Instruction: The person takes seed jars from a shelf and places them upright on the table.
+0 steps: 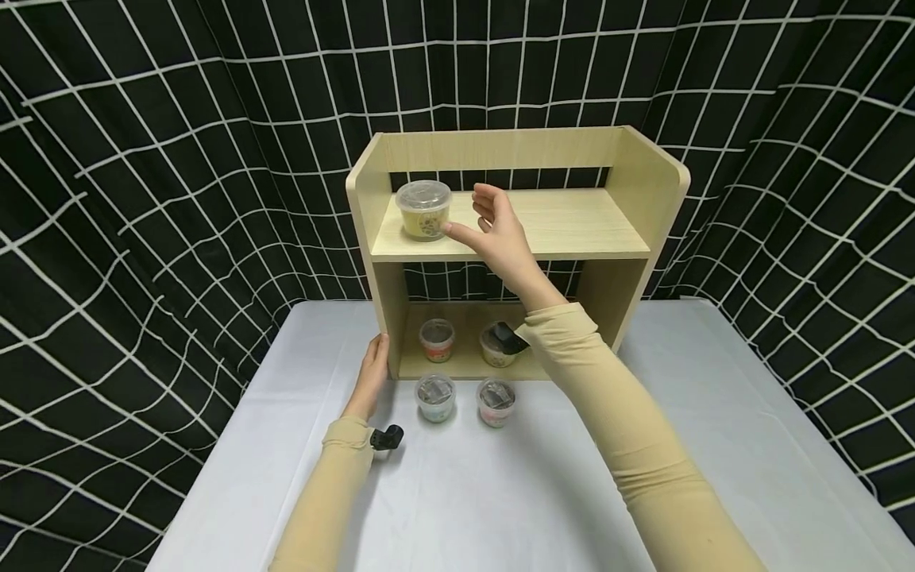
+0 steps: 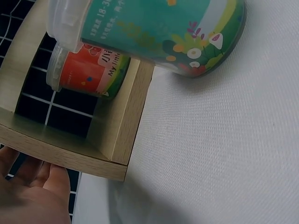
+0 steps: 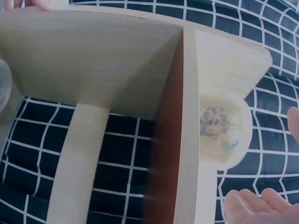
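On the left of the upper board of a wooden shelf (image 1: 511,256) stands a yellow lidded plastic tub (image 1: 423,221). My right hand (image 1: 500,238) is just right of this tub, fingers apart from it and the thumb tip right at its side. In the right wrist view the tub (image 3: 224,133) shows beyond the board, with the fingers of the right hand (image 3: 257,207) spread below it. My left hand (image 1: 371,372) rests along the outer face of the shelf's left panel. Its fingers (image 2: 35,175) lie behind the panel edge in the left wrist view.
A red tub (image 1: 437,340) and a pale yellow tub (image 1: 495,349), partly covered by the right wrist camera (image 1: 509,339), stand in the lower compartment. In front, on the white cloth, are a teal tub (image 1: 434,397) and a pink one (image 1: 496,401). Black gridded cloth surrounds the table.
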### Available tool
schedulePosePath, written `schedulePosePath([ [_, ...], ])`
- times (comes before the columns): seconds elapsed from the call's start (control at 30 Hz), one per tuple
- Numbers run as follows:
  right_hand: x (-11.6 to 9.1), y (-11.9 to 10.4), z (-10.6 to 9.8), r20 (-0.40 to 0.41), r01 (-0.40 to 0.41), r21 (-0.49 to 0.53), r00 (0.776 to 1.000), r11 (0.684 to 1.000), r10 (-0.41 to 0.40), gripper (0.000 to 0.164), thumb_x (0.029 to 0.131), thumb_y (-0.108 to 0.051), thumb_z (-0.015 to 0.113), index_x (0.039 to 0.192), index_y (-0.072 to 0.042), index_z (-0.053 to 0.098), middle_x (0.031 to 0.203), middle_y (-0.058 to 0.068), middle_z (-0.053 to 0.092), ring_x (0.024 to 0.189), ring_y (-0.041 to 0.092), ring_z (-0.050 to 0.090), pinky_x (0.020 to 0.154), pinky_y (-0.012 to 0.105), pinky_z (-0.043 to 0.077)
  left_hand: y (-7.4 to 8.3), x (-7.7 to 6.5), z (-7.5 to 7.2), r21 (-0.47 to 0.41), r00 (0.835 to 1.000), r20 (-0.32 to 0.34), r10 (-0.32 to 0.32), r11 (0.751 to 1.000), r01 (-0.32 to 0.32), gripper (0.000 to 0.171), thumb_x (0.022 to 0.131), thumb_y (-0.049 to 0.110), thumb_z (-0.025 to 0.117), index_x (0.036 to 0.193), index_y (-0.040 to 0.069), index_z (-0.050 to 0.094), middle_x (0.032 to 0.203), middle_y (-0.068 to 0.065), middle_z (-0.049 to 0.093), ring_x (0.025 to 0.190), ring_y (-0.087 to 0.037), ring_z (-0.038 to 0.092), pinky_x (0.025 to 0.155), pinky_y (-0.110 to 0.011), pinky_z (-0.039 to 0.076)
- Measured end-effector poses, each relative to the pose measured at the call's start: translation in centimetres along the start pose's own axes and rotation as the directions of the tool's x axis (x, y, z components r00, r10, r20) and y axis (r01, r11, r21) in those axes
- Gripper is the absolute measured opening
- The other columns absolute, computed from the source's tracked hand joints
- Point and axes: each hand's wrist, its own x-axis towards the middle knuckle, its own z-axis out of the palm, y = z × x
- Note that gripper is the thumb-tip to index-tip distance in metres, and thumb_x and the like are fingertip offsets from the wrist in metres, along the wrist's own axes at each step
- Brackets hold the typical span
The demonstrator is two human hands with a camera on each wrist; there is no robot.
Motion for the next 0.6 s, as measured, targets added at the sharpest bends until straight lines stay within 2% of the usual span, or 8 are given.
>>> schedulePosePath([
  [0.27,1.1,-0.3,1.2,-0.011,-0.027,-0.071,1.000,0.997,0.026,0.078,0.080,-0.023,0.075,0.140,-0.004,0.028,0.142,0.012,0.033,0.129,0.016,0.032,0.104,0.019,0.027,0.1,0.1,-0.1,0.007,1.000,-0.001,0.005,1.000,-0.005,0.073,0.095,0.058,0.028,0.145,0.006,0.025,0.148,-0.016,0.024,0.136,-0.031,0.018,0.110,-0.045,0.016],
  [0.43,1.5,0.1,1.7,-0.017,-0.055,-0.068,0.998,0.996,0.053,0.080,0.079,-0.023,0.076,0.140,-0.004,0.027,0.143,0.012,0.032,0.130,0.017,0.032,0.105,0.021,0.027,0.1,0.1,-0.1,0.007,1.000,0.004,0.010,1.000,-0.010,0.072,0.095,0.059,0.029,0.145,0.007,0.025,0.148,-0.016,0.025,0.135,-0.030,0.020,0.110,-0.043,0.019],
  [0.6,1.9,0.3,2.2,-0.024,-0.049,-0.082,0.999,0.995,0.047,0.085,0.077,-0.023,0.078,0.140,-0.003,0.025,0.144,0.014,0.030,0.131,0.018,0.031,0.105,0.020,0.026,0.1,0.1,-0.2,-0.001,1.000,0.010,0.020,1.000,-0.020,0.070,0.096,0.056,0.028,0.145,0.006,0.025,0.148,-0.017,0.025,0.135,-0.030,0.021,0.109,-0.043,0.019],
])
